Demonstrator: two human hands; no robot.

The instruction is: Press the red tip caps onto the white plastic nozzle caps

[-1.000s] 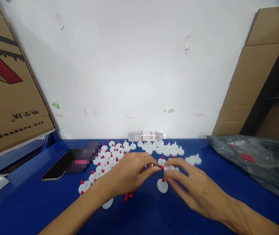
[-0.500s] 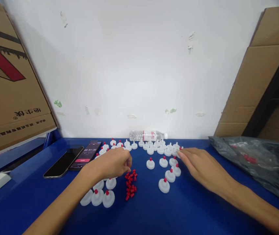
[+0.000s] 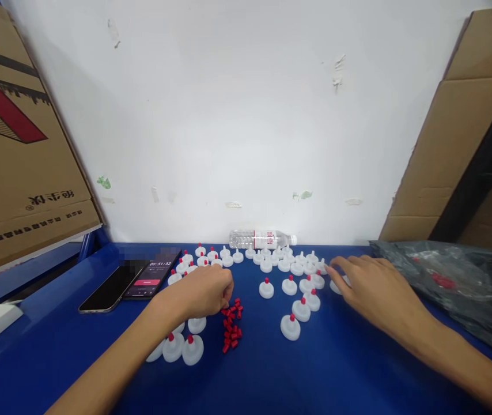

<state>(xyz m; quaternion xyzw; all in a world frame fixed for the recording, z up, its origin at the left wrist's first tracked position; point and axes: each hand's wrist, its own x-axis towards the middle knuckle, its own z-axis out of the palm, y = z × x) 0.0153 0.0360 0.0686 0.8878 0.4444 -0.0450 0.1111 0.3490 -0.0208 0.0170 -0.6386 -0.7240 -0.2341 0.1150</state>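
My left hand (image 3: 211, 289) is closed with bent fingers at the top of a small pile of red caps (image 3: 232, 333); what its fingertips pinch, if anything, is hidden. My right hand (image 3: 364, 282) has its thumb and forefinger slightly apart beside a bare white nozzle lid (image 3: 322, 266). Another white lid (image 3: 339, 285) lies partly hidden under that hand. Close by stands a white lid with a red tip (image 3: 317, 279). More red-tipped lids (image 3: 290, 327) stand between the hands, and others (image 3: 192, 350) below my left forearm.
A clear plastic bottle (image 3: 263, 239) lies along the wall behind several bare white lids (image 3: 265, 264). Two phones lie at left, one showing a timer (image 3: 153, 274). A dark plastic bag (image 3: 449, 288) covers the right side. Cardboard (image 3: 25, 144) leans at far left.
My right hand has moved a little to the right, away from a red-tipped lid that now stands in the open. My left hand stays at the red caps, slightly lower.
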